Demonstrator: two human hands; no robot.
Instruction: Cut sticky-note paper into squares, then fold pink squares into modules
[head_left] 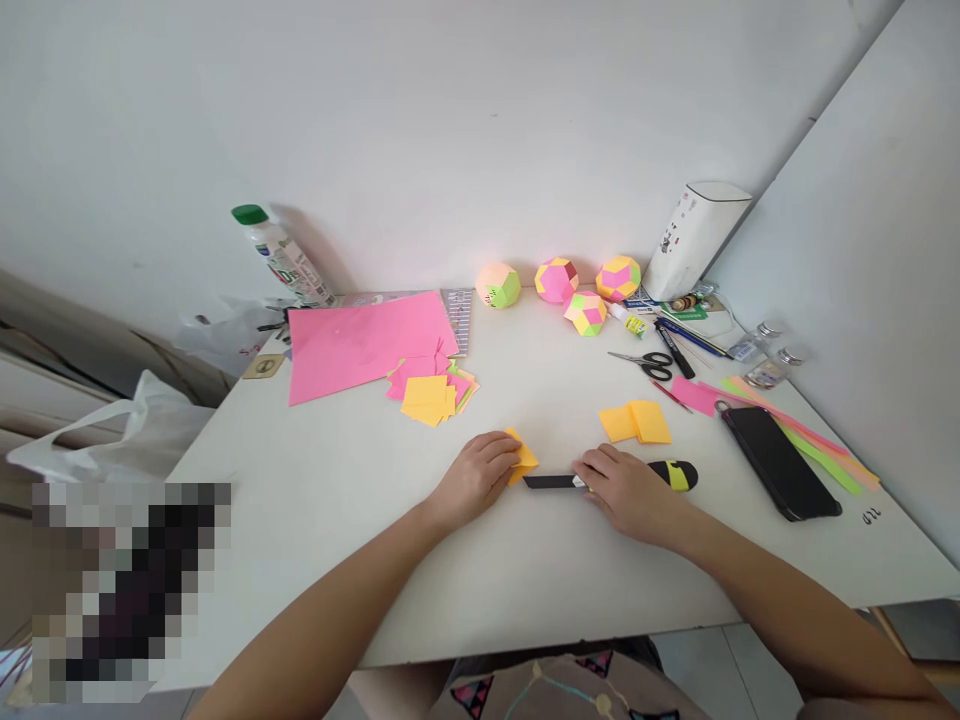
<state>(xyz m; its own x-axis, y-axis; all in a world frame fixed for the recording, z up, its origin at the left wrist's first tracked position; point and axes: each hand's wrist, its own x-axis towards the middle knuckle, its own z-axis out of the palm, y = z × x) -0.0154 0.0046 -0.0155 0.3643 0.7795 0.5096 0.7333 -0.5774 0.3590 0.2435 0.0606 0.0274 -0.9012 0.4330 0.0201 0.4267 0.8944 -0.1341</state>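
My left hand [474,478] rests on the white table [315,500] with its fingers curled on a folded orange paper square [523,457]. Just to its right, my right hand [626,490] lies over a black and yellow utility knife [675,474], whose blade end [547,482] pokes out toward the left hand. Two orange paper squares [636,421] lie just beyond the right hand.
A big pink sheet [360,340] and a stack of small coloured squares [429,392] lie at the back left. Several paper polyhedra [556,279] stand by the wall. Scissors [646,362], pens, a black phone [780,460], coloured strips and small jars are at the right. A bottle [279,252] leans at the back left.
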